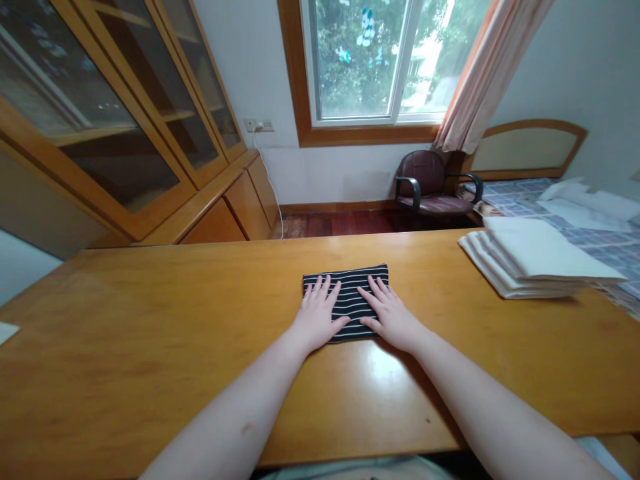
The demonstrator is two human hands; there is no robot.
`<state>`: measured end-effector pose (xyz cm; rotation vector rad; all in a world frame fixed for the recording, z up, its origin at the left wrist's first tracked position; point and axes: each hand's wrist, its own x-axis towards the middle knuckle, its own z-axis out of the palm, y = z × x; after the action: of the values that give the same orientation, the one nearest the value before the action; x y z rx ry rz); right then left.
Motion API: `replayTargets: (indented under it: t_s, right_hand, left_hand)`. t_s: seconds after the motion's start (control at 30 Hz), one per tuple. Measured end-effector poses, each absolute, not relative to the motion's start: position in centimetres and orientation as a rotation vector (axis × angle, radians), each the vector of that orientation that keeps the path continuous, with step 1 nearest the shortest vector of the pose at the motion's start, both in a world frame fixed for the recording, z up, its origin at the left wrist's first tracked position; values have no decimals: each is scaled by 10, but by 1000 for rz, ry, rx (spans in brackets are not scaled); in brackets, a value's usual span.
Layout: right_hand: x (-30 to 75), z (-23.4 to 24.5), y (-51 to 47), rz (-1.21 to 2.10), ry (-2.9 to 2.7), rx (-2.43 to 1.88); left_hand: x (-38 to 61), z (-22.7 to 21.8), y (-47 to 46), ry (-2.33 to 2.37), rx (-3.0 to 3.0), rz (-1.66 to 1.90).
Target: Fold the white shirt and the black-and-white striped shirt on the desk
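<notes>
A small folded cloth (pixel 351 293), black with thin white stripes, lies flat in the middle of the wooden table (pixel 150 333). My left hand (pixel 317 315) rests palm down on its left half with the fingers stretched out. My right hand (pixel 390 313) lies flat on its right half, fingers spread too. Neither hand grips anything; both press on the top of the cloth. The near edge of the cloth is partly hidden under my palms.
A stack of folded white cloths (pixel 535 257) sits at the table's right end. Behind the table are a dark red armchair (pixel 433 183), a bed (pixel 590 220) with white linen, a window, and a glass-fronted wooden cabinet (pixel 125 127) at the left. A white scrap (pixel 7 331) lies at the far left edge.
</notes>
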<state>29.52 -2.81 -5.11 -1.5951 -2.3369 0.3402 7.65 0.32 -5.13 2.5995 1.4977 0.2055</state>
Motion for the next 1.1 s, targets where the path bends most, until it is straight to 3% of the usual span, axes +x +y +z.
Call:
replayTargets:
  t_s: [0.47, 0.6, 0.73, 0.87, 1.1]
  right_hand:
    - [297, -64, -25, 386, -2244, -1895]
    - [293, -55, -31, 143, -2199, -1869]
    - [282, -37, -36, -69, -2398, -1504]
    - [267, -31, -22, -16, -2485, -1388]
    - [264, -51, 11, 208, -2366, -1793]
  left_hand:
    - [76, -57, 7, 1743, 2351, 17]
    - [77, -61, 8, 1753, 2362, 35]
    - [77, -66, 8, 1762, 2382, 60]
    - [76, -63, 7, 1726, 2387, 53]
    - [72, -52, 7, 1669, 2335, 30]
